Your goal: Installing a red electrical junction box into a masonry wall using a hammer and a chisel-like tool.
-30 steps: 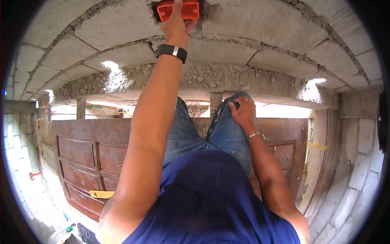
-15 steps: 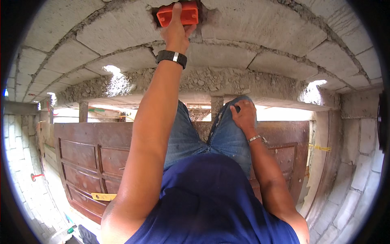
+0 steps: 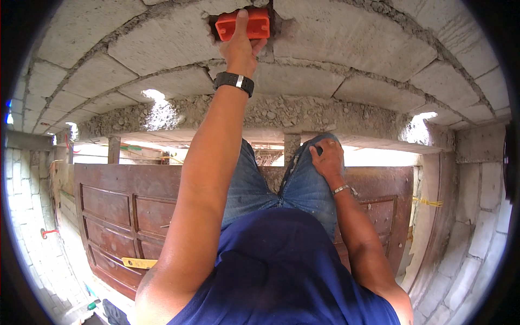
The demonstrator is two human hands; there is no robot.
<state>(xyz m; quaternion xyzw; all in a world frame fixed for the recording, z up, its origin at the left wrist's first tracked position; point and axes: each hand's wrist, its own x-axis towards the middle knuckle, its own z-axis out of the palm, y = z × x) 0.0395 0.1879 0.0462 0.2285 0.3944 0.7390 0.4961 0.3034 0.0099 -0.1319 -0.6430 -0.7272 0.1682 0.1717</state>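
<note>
Orange plastic box [image 3: 244, 24] sits in a rough cut-out recess of the grey block wall [image 3: 346, 65], near the top of the view. Compared with a second ago it shows in much the same spot within the recess and the arm is still stretched up to it; hardly any shift apart from a small camera wobble. Judgement: the box is being pressed or seated into the hole, not carried anywhere, and the seating looks near done, since the box stays put.

Left hand [image 3: 239, 50] is on the box: thumb laid up over its front face, the other fingers curled at its lower right edge. Grip reads as pressing or holding the box against the recess, fingers closed around its lower rim rather than spread. A black wristwatch [image 3: 233, 82] sits on that wrist, just below the box.

Right hand [image 3: 326, 158] is well apart from the box, resting flat on the right knee of the blue jeans [image 3: 254, 184], fingers loosely spread, holding nothing; a thin bracelet [image 3: 340, 189] on its wrist.

Below the wall runs a rough concrete beam [image 3: 281, 114]. Further down, a brown panelled metal door [image 3: 119, 211], with a yellow tool [image 3: 139, 263] resting on it.
</note>
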